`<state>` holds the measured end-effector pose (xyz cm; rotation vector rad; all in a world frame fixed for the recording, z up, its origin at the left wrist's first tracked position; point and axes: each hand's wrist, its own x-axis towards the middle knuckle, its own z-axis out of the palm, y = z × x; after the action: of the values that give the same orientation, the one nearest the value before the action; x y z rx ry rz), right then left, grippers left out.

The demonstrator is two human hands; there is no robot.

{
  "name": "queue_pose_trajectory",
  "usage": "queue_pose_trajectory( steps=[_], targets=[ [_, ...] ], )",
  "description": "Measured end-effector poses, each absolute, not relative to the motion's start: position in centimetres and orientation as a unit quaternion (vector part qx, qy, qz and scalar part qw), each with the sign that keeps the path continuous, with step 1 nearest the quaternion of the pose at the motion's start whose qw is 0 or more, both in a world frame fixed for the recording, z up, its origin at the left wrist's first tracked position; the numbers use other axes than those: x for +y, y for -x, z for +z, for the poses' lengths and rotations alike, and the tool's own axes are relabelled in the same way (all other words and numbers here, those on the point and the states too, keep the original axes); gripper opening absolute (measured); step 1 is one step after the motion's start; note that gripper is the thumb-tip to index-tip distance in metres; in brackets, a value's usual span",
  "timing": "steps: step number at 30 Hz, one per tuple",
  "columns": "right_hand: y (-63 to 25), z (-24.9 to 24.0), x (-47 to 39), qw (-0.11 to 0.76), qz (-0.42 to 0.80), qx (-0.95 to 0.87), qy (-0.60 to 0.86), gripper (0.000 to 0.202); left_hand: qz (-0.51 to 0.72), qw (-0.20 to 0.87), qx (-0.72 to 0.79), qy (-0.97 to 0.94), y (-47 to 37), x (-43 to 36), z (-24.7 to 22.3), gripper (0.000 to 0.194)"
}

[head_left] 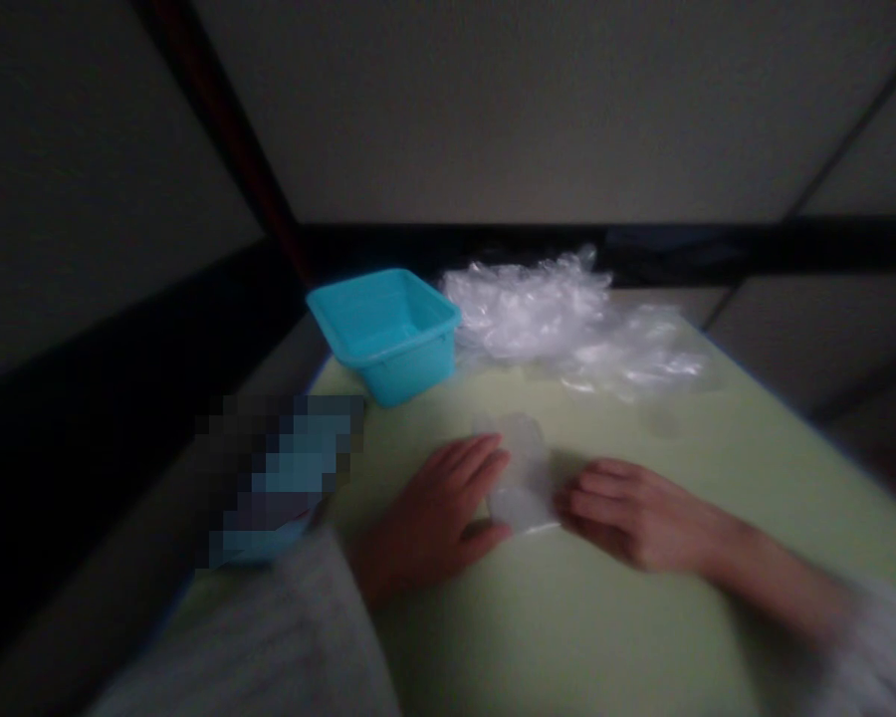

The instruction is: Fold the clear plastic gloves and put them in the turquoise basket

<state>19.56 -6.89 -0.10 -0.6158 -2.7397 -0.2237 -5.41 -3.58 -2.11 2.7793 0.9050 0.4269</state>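
A small clear plastic bag lies flat on the pale green table between my two hands. My left hand rests at its left edge, fingers stretched out, with the fingertips and thumb touching the plastic. At the lower right corner of the bag, my right hand has its fingers curled together on the edge. The tips of those fingers are blurred and partly hidden.
A turquoise plastic basin stands at the back left of the table. Right of it is a crumpled heap of clear plastic bags. A blurred-out bluish object lies along the left edge. Wall panels rise behind.
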Motion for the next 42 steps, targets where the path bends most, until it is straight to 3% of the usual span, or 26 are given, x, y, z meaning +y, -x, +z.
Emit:
queue_pose_trajectory(
  steps=[18, 28, 36, 42],
  targets=[
    [-19.4, 0.0, -6.9, 0.149, -0.104, -0.962, 0.204, 0.028, 0.136, 0.089, 0.325, -0.932, 5.6, -3.5, -2.6, 0.069],
    [-19.6, -1.6, -6.5, 0.151, -0.091, -0.96, 0.217, 0.022, 0.144, 0.087, 0.339, -0.926, 5.8, -3.5, -2.9, 0.085],
    [-19.2, -1.4, -6.5, 0.173, -0.079, -0.956, 0.223, 0.018, 0.234, 0.065, 0.307, -0.92, 5.6, -4.3, -1.8, 0.049],
    [-19.3, -0.9, -6.4, 0.182, -0.009, -0.951, 0.248, 0.016, 0.213, 0.071, 0.328, -0.918, 5.6, -4.1, -1.6, 0.05]
  ],
)
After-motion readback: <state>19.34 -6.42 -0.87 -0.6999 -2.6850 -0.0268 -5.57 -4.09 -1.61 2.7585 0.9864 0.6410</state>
